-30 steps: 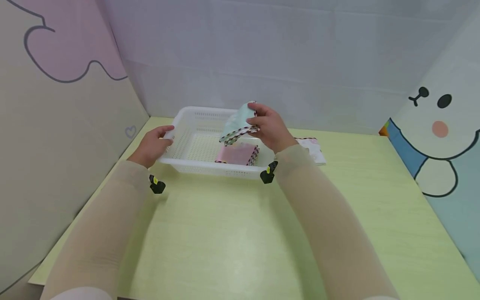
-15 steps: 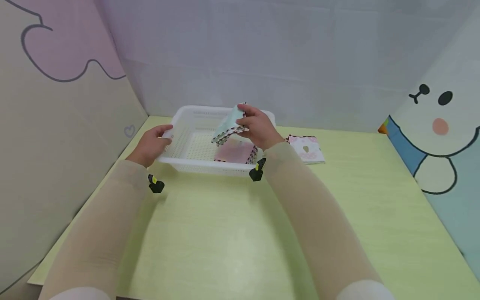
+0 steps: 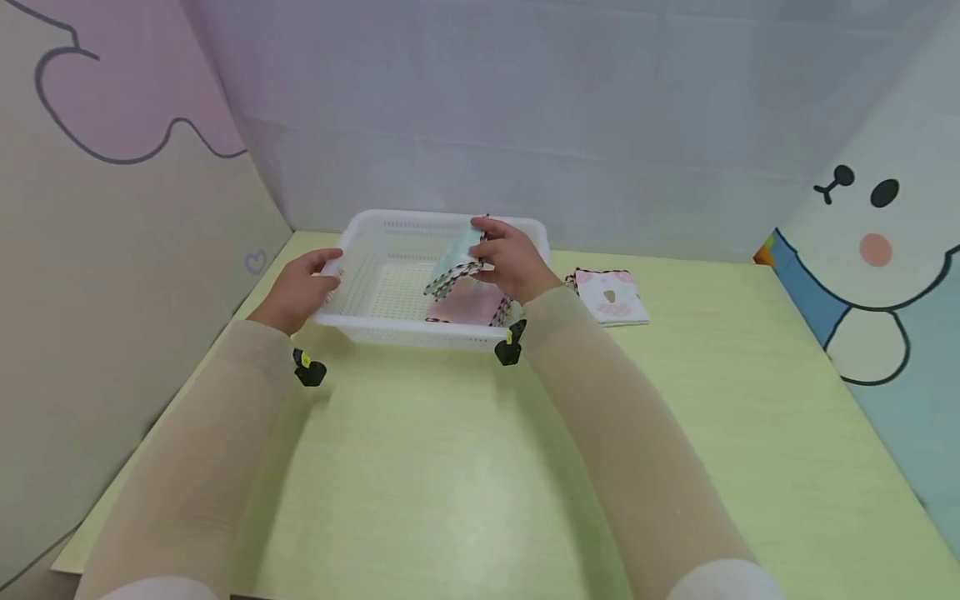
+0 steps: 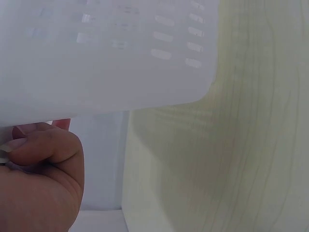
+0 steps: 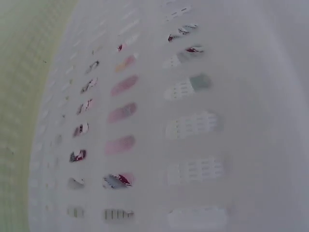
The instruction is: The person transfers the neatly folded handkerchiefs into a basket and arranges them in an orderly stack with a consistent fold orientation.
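Note:
My left hand (image 3: 296, 292) grips the left rim of a white perforated plastic basket (image 3: 390, 335), thumb and fingers at its edge. Close up in the left wrist view, that hand (image 4: 43, 174) is curled beside the basket wall (image 4: 120, 67). My right hand (image 3: 513, 260) pinches a folded light-blue cloth (image 3: 454, 260) with dark-and-white trim, held tilted over the basket's right half. Beneath it a folded pink cloth (image 3: 467, 304) lies in the basket, partly covered. The right wrist view shows the slotted basket wall (image 5: 154, 106), with pink and trim through the slots; the hand is outside it.
Right of the basket, a folded white-and-pink cloth (image 3: 611, 297) with a printed face lies on the pale green tabletop (image 3: 450, 467). A grey-white wall (image 3: 600, 125) stands behind the basket, and a cream panel (image 3: 135, 267) borders the table's left side.
My right hand has moved left and then slightly down with the light-blue cloth, uncovering more of the white-and-pink cloth. My left hand keeps its grip on the rim.

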Demonstrator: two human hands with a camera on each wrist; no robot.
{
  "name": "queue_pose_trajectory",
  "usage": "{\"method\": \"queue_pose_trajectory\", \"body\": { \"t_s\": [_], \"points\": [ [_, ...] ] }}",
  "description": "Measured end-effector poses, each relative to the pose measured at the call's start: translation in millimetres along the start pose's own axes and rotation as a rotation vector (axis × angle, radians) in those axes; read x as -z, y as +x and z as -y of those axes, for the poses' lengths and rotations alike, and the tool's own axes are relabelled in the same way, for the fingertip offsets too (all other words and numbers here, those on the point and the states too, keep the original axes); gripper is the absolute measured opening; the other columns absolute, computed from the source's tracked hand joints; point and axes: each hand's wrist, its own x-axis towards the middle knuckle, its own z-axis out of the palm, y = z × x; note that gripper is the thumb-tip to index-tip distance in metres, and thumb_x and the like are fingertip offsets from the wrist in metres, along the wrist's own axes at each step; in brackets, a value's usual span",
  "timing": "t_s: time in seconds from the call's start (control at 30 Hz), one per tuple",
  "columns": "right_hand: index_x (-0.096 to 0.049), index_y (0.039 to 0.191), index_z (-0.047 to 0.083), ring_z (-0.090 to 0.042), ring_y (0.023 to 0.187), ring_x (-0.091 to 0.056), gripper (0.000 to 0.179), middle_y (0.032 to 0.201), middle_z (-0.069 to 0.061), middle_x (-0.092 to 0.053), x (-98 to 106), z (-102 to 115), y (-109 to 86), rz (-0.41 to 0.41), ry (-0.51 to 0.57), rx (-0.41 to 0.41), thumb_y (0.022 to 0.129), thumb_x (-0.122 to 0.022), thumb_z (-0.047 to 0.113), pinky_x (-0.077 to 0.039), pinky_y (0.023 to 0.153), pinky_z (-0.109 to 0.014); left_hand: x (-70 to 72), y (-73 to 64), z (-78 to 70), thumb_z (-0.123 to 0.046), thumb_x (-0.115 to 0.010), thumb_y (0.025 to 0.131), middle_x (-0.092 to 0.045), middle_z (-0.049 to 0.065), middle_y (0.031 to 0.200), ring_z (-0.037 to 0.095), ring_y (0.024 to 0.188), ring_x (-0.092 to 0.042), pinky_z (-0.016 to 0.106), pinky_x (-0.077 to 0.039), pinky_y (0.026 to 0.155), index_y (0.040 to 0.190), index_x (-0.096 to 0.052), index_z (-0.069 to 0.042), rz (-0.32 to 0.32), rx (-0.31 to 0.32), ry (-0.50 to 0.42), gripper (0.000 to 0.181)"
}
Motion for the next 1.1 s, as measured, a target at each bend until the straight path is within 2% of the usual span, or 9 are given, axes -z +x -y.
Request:
{"method": "queue_pose_trajectory", "body": {
  "t_s": [0.3,0.57,0.63,0.7,0.87,0.97,1.1],
  "points": [
    [-0.051,0.153,0.014,-0.024,0.102,-0.054,0.058,0.138,-0.009,-0.048,8.1,-2.3,-5.3,-0.004,-0.034,-0.075,0.099,-0.058,-0.008,-0.047,0.101,-0.05,-4.0,-2.1,-1.1,-0.015,-0.051,0.107,-0.036,0.013,0.159,0.035,0.126,-0.049,0.053,-0.049,0.101,0.163,-0.031,-0.02,0.013,-0.004,-0.006,0.06],
    [-0.05,0.152,0.009,-0.023,0.089,-0.047,0.058,0.114,-0.008,-0.047,13.3,-7.8,-3.8,0.025,-0.1,-0.153,0.098,-0.058,-0.008,-0.046,0.089,-0.042,-1.9,0.3,0.5,-0.014,-0.05,0.107,-0.035,0.016,0.159,0.038,0.127,-0.047,0.057,-0.047,0.103,0.163,-0.031,-0.017,0.01,-0.014,-0.002,0.06],
    [-0.05,0.153,0.009,-0.023,0.088,-0.046,0.057,0.114,-0.009,-0.047,12.2,-8.8,-3.7,0.024,-0.129,-0.149,0.098,-0.057,-0.008,-0.044,0.086,-0.042,-0.9,0.9,1.3,-0.014,-0.051,0.107,-0.036,0.016,0.158,0.038,0.128,-0.046,0.058,-0.046,0.104,0.163,-0.031,-0.017,0.005,-0.014,0.001,0.06],
    [-0.05,0.152,0.009,-0.024,0.092,-0.048,0.057,0.121,-0.01,-0.049,11.4,-9.3,-4.2,0.01,-0.169,-0.136,0.098,-0.057,-0.007,-0.044,0.086,-0.043,0.2,1.6,3.2,-0.014,-0.051,0.107,-0.035,0.017,0.159,0.038,0.129,-0.046,0.058,-0.046,0.104,0.163,-0.031,-0.016,0.003,-0.017,0.006,0.06],
    [-0.053,0.15,0.011,-0.025,0.109,-0.052,0.053,0.141,-0.008,-0.051,11.3,-8.3,-6.3,-0.045,-0.217,-0.109,0.099,-0.059,-0.003,-0.046,0.095,-0.045,2.4,2.1,7.8,-0.014,-0.051,0.107,-0.035,0.016,0.159,0.038,0.129,-0.046,0.057,-0.047,0.103,0.163,-0.031,-0.017,0.0,-0.015,0.011,0.06],
    [-0.055,0.148,0.011,-0.025,0.115,-0.055,0.05,0.142,-0.008,-0.052,10.9,-4.0,-7.6,-0.062,-0.22,-0.076,0.1,-0.059,-0.002,-0.048,0.1,-0.044,3.1,2.8,8.6,-0.015,-0.051,0.107,-0.035,0.016,0.159,0.038,0.128,-0.047,0.056,-0.048,0.101,0.163,-0.031,-0.019,-0.001,-0.017,0.019,0.06],
    [-0.055,0.147,0.009,-0.027,0.116,-0.057,0.048,0.139,-0.01,-0.052,12.0,5.4,-10.8,-0.06,-0.224,-0.043,0.1,-0.058,-0.002,-0.049,0.102,-0.042,3.7,3.2,7.0,-0.015,-0.051,0.106,-0.037,0.016,0.158,0.038,0.127,-0.048,0.056,-0.049,0.1,0.163,-0.032,-0.018,-0.008,-0.027,0.036,0.06]
  ]
}}
